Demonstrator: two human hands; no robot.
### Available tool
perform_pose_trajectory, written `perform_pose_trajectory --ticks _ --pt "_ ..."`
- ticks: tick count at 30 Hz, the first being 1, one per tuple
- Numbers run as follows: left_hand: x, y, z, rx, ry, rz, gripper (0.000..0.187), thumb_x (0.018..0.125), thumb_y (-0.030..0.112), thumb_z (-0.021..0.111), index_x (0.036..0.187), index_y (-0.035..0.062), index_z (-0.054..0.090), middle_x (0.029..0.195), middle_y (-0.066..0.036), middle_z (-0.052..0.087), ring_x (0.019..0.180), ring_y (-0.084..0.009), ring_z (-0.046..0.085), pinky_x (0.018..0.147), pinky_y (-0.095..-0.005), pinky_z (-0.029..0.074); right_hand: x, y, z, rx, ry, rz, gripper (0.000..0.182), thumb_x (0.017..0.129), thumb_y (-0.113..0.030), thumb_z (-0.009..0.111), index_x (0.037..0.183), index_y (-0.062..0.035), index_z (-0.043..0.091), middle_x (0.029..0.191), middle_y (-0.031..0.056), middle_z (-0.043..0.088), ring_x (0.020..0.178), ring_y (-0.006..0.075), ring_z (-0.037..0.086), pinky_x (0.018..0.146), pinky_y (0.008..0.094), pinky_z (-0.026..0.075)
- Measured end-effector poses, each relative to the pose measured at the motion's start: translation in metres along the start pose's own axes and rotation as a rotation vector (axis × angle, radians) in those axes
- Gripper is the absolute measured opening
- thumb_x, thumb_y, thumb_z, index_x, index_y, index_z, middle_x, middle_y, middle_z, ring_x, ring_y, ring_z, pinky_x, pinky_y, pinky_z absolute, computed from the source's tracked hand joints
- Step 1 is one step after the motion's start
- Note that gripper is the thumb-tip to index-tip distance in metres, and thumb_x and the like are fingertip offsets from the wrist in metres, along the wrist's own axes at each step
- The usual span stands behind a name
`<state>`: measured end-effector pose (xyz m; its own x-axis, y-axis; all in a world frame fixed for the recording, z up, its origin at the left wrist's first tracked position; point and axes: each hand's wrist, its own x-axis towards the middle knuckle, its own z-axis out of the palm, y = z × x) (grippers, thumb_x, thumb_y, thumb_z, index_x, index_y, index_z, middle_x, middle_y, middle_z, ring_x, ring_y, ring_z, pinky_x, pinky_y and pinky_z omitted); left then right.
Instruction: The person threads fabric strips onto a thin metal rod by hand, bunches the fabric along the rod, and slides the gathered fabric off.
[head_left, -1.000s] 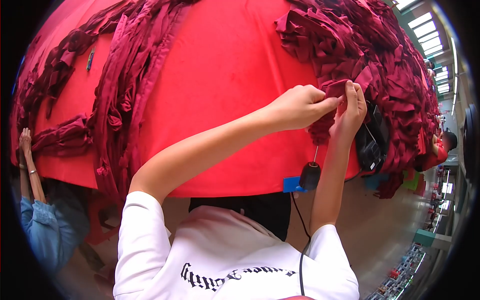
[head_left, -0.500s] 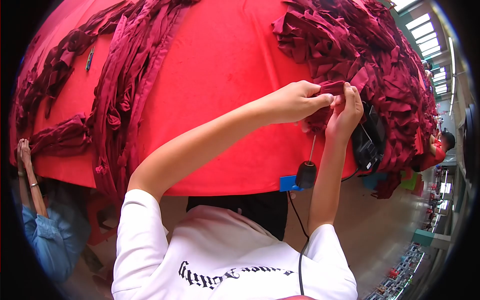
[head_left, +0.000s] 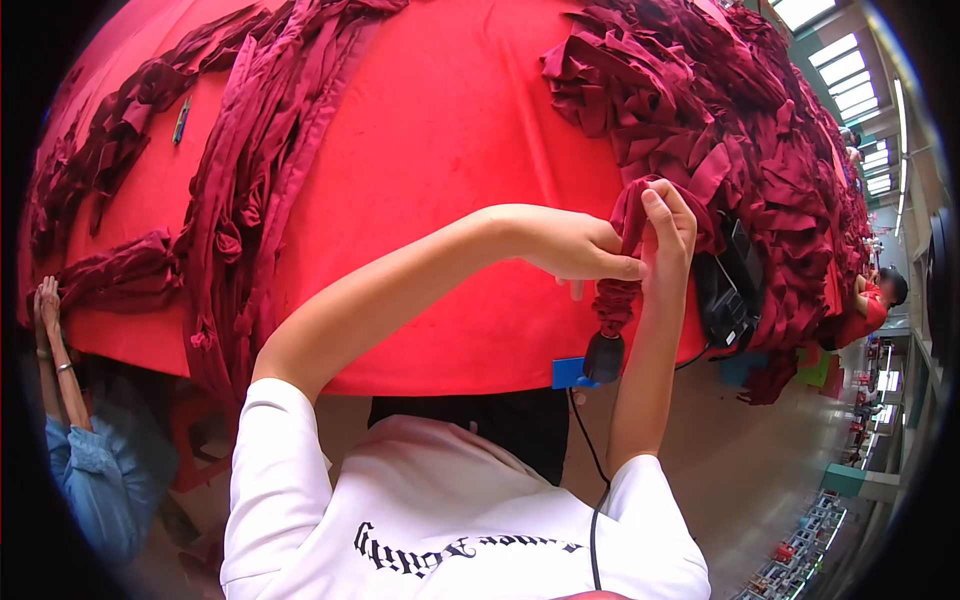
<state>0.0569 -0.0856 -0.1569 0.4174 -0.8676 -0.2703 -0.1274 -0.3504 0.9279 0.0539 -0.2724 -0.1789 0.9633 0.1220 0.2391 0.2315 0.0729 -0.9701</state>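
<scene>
A dark red fabric strip (head_left: 628, 222) runs between my two hands near the right side of the red table. My left hand (head_left: 580, 245) pinches the strip from the left, thumb pointing right. My right hand (head_left: 668, 225) has its fingers closed on the upper part of the same strip. Below them the fabric is bunched in gathers (head_left: 613, 305) around a thin rod, whose metal is hidden, down to a black handle (head_left: 603, 357). The handle stands at the table edge beside a blue plate (head_left: 567, 373).
A large dark red fabric heap (head_left: 690, 130) lies right, beside a black device (head_left: 732, 285) with a cord. Long strips (head_left: 255, 180) and small snips (head_left: 181, 120) lie left. A co-worker's hands (head_left: 48, 300) touch fabric at far left. Another person (head_left: 880, 295) is far right.
The fabric has slid down the rod and now bunches just above the black handle. My left hand has moved down and left; my right hand has shifted slightly left and down.
</scene>
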Motion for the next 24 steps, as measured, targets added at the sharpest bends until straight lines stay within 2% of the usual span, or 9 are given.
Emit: perform_pose_trajectory --ticks 2,4,8,10,12,13,14,17,24 --pt "-0.001 0.001 0.001 0.117 0.001 -0.017 0.068 0.1 0.062 0.04 0.115 -0.0021 0.059 0.108 -0.014 0.065 0.095 -0.0247 0.07 0.079 -0.0356 0.055 -0.003 -0.001 0.0 0.035 -0.065 0.063 0.014 0.096 -0.013 0.06 0.084 -0.006 0.058 0.078 -0.0075 0.052 0.068 -0.0007 0.041 0.062 0.0171 0.032" --pt "-0.003 0.0 0.006 -0.075 0.024 -0.028 0.066 0.1 0.061 0.042 0.115 -0.0012 0.06 0.105 -0.013 0.066 0.093 -0.0245 0.07 0.078 -0.0347 0.054 -0.006 -0.003 -0.001 0.082 -0.101 0.122 0.012 0.096 -0.013 0.06 0.088 -0.0052 0.06 0.079 -0.0064 0.054 0.07 -0.0001 0.045 0.064 0.0175 0.035" --pt "-0.004 -0.002 0.002 -0.123 -0.02 -0.016 0.067 0.099 0.061 0.043 0.114 -0.0016 0.06 0.104 -0.013 0.066 0.092 -0.025 0.071 0.077 -0.0348 0.054 -0.005 -0.002 -0.007 0.115 -0.205 0.188 0.011 0.096 -0.014 0.061 0.099 -0.0029 0.063 0.085 -0.0022 0.06 0.076 0.0032 0.053 0.068 0.019 0.041" --pt "-0.014 0.009 -0.006 0.111 0.085 -0.008 0.063 0.098 0.059 0.047 0.102 -0.0011 0.064 0.093 -0.011 0.067 0.082 -0.0212 0.069 0.073 -0.033 0.053 -0.006 -0.004 0.0 0.134 -0.164 0.18 0.01 0.097 -0.013 0.061 0.097 -0.0029 0.063 0.084 -0.0023 0.059 0.077 0.0037 0.054 0.069 0.0191 0.041" --pt "-0.017 0.006 -0.015 0.224 0.253 0.042 0.059 0.097 0.056 0.052 0.092 -0.001 0.068 0.079 -0.009 0.067 0.071 -0.016 0.064 0.067 -0.0302 0.051 -0.006 -0.006 0.007 0.083 -0.065 0.046 0.01 0.097 -0.013 0.061 0.094 -0.0032 0.062 0.08 -0.0033 0.057 0.073 0.0034 0.052 0.064 0.0191 0.04" --pt "-0.007 -0.013 -0.02 0.124 0.362 0.247 0.057 0.098 0.054 0.054 0.096 -0.0012 0.068 0.079 -0.008 0.067 0.072 -0.0154 0.065 0.065 -0.0293 0.052 -0.009 -0.013 0.016 0.105 -0.05 0.033 0.01 0.098 -0.012 0.061 0.092 -0.0047 0.062 0.078 -0.0049 0.055 0.066 0.0025 0.047 0.058 0.0188 0.037" --pt "-0.014 -0.005 -0.022 -0.066 0.408 0.213 0.051 0.097 0.05 0.057 0.097 -0.0002 0.069 0.079 -0.007 0.068 0.075 -0.0149 0.067 0.068 -0.0286 0.054 -0.007 -0.007 0.012 0.07 -0.048 0.02 0.009 0.098 -0.011 0.061 0.092 -0.0048 0.062 0.077 -0.0051 0.055 0.064 0.0023 0.047 0.056 0.0189 0.036" --pt "-0.015 -0.007 -0.032 -0.157 0.461 0.268 0.047 0.097 0.046 0.06 0.098 0.0002 0.069 0.08 -0.006 0.068 0.079 -0.0145 0.069 0.071 -0.0287 0.055 0.004 -0.006 0.009 0.061 -0.052 0.025 0.007 0.097 -0.009 0.062 0.092 -0.0042 0.062 0.078 -0.0038 0.058 0.067 0.0015 0.051 0.058 0.018 0.039" --pt "-0.012 -0.008 -0.026 -0.281 0.555 0.299 0.028 0.094 0.028 0.067 0.098 0.001 0.071 0.078 -0.004 0.071 0.069 -0.013 0.07 0.063 -0.0256 0.05 0.016 -0.012 0.017 0.08 -0.056 0.033 0.01 0.097 -0.012 0.064 0.093 -0.0032 0.062 0.081 -0.0021 0.061 0.072 0.002 0.054 0.064 0.0166 0.041"
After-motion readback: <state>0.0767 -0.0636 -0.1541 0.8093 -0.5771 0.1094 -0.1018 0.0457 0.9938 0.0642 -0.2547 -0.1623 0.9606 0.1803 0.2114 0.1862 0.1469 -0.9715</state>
